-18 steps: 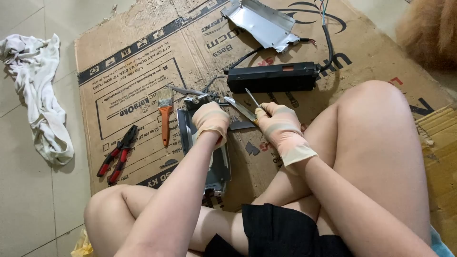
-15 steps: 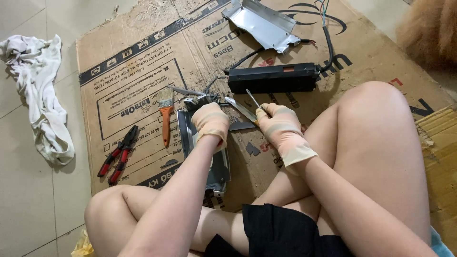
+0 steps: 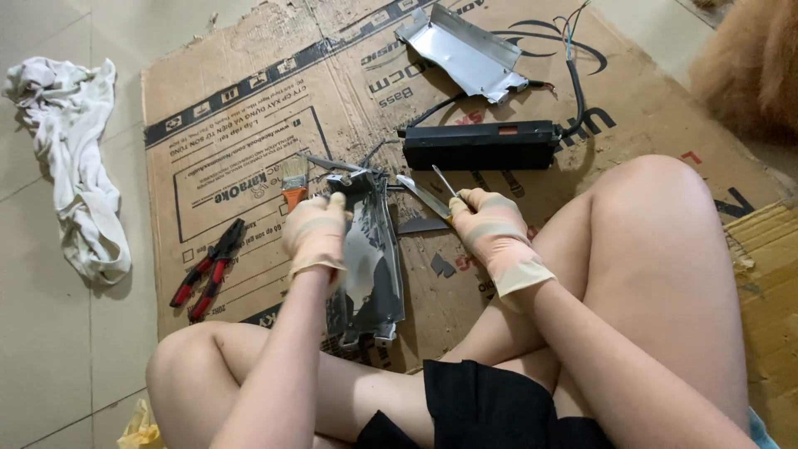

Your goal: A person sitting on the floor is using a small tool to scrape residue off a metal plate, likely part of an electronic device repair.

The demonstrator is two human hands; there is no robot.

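So here's what I've got on me: thin latex-type gloves on both hands, pale beige, kind of see-through. The left glove point(image 3: 316, 233) fits snug and its cuff ends right at the wrist. The right glove point(image 3: 490, 237) is looser, with a wide cuff that flares out and wrinkles a bit past the wrist. You can see faint lighter bands across the backs of both. Above the cuffs my forearms are bare, no sleeves, no watch. Legs are bare too. Only other clothing in view is black shorts point(image 3: 490, 407), plain dark fabric, soft folds, no print that I can make out.
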